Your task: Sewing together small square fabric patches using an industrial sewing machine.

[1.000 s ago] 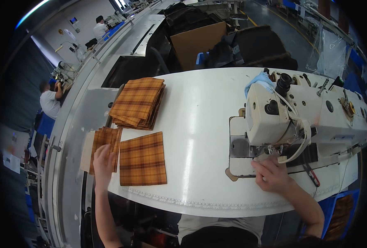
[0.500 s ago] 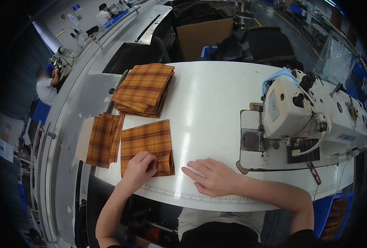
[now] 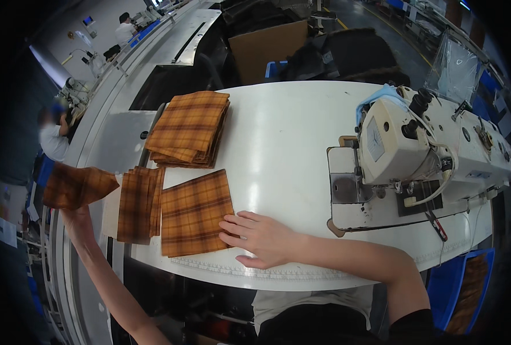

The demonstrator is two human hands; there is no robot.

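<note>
Out past the table's left edge, my left hand holds up an orange-brown plaid fabric piece. The cloth drapes over its fingers and hides them. My right hand lies open and flat, fingers stretched out, their tips touching the right edge of a roughly square plaid piece on the table. Between the two hands lies a fanned row of narrow plaid strips. Behind them rises a thick stack of plaid panels.
A white sewing machine with a blue cloth on it stands at the right. Red-handled snips lie before it. A ruler strip runs along the white table's front edge. Lower right, a blue bin holds plaid cloth.
My left hand has carried a plaid piece off to the left, beyond the table's edge. My right hand has shifted left onto the square piece's edge. The whole view has shifted slightly.
</note>
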